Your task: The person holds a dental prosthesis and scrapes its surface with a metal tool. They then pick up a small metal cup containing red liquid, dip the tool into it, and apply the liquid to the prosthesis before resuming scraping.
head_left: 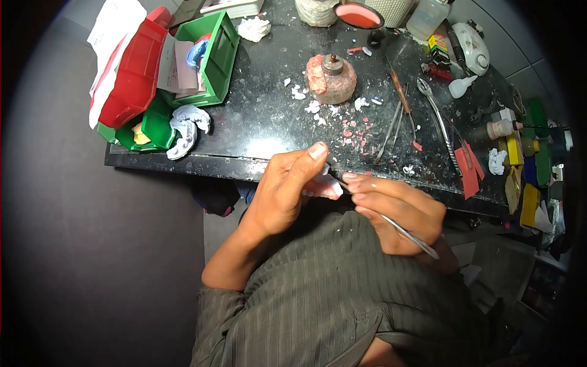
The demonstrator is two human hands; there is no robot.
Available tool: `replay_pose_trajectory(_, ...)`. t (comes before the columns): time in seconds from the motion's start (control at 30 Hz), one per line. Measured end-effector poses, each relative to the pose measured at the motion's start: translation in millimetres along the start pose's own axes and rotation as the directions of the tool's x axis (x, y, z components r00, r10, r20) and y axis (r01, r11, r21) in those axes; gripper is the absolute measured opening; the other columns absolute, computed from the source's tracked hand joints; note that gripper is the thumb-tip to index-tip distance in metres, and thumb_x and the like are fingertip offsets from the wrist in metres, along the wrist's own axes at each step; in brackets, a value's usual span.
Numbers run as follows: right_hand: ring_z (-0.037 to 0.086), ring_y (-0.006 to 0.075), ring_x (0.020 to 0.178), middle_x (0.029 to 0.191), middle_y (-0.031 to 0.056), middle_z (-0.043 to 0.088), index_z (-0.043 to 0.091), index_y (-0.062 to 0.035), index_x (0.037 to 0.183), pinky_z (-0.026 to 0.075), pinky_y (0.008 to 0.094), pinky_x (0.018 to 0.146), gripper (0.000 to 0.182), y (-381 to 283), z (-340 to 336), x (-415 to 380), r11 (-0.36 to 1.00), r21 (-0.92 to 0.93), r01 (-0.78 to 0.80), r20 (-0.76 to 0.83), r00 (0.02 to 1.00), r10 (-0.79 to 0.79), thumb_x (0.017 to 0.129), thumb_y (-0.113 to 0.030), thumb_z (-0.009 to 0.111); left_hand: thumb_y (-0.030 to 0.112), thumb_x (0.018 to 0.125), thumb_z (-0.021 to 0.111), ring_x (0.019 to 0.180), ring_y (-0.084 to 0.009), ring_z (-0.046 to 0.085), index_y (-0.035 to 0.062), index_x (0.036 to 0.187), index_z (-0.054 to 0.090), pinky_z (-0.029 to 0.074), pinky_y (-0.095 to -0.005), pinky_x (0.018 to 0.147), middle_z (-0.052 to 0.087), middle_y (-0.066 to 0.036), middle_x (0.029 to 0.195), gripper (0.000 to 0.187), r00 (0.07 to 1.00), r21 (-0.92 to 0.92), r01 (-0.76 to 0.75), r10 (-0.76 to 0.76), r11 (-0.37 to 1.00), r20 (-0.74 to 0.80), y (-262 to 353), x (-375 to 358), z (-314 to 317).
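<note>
One black table (263,110) spans the upper frame. At upper left, one red bin (131,82) stands beside two green bins (223,67). Two bare hands come close together near the centre, the left hand (284,189) curled around something and the right hand (403,214) pinching. One round pot (339,88) stands at upper centre. The right fingers grip one slender metal tool (411,237); the left hold one small pink-and-white piece (327,188) at centre.

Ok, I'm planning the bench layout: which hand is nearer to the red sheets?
Right. The right hand is in front of the bench, to the left of the red sheets and nearer the body; the left hand is farther away, beyond the right.
</note>
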State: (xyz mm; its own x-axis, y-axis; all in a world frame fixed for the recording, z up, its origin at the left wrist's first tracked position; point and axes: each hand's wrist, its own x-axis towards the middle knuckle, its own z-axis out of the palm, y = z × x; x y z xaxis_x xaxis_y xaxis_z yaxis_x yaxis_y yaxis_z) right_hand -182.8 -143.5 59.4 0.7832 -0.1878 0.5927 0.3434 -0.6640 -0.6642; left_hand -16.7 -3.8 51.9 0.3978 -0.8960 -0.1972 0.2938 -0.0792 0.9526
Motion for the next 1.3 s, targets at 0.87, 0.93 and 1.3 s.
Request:
replay_pose_trajectory(0.87, 0.075, 0.0221, 0.09, 0.095, 0.0159, 0.075, 0.068, 0.0067, 0.106, 0.06, 0.031, 0.08, 0.02, 40.4, -117.9, -22.4, 0.99, 0.085, -0.114, -0.602, 0.786, 0.142, 0.104, -0.009, 0.056, 0.042, 0.107, 0.025, 0.067, -0.0424, 0.068, -0.0103, 0.123, 0.064, 0.057, -0.0424, 0.06, 0.064, -0.038, 0.12, 0.067, 0.982, -0.629, -0.015, 0.128, 0.777, 0.135, -17.8, 23.5, -67.6)
replay_pose_trajectory(0.93, 0.076, 0.0206, 0.088, 0.091, 0.0144, 0.076, 0.072, 0.0045, 0.098, 0.058, 0.0289, 0.075, 0.016, 24.2, -136.2, -22.0, 0.994, 0.045, -0.1, -0.4, 0.91, 0.109, 0.101, -0.008, 0.062, 0.04, 0.107, 0.026, 0.07, -0.0422, 0.068, -0.0124, 0.127, 0.059, 0.058, -0.0416, 0.06, 0.061, -0.039, 0.125, 0.065, 0.973, -0.681, -0.037, 0.183, 0.731, 0.143, -14.9, 32.1, -74.4)
replay_pose_trajectory(1.3, 0.071, 0.0131, 0.069, 0.101, 0.0129, 0.075, 0.072, 0.0022, 0.11, 0.058, 0.026, 0.061, 0.02, 77.7, -126.3, -23.5, 0.984, -0.168, -0.058, -0.458, 0.889, -0.026, 0.101, -0.014, 0.064, 0.032, 0.094, 0.039, 0.085, -0.045, 0.068, -0.0087, 0.144, 0.047, 0.056, -0.0425, 0.067, 0.053, -0.039, 0.139, 0.065, 0.964, -0.76, -0.126, 0.26, 0.638, 0.058, -31.1, 50.5, -88.6)
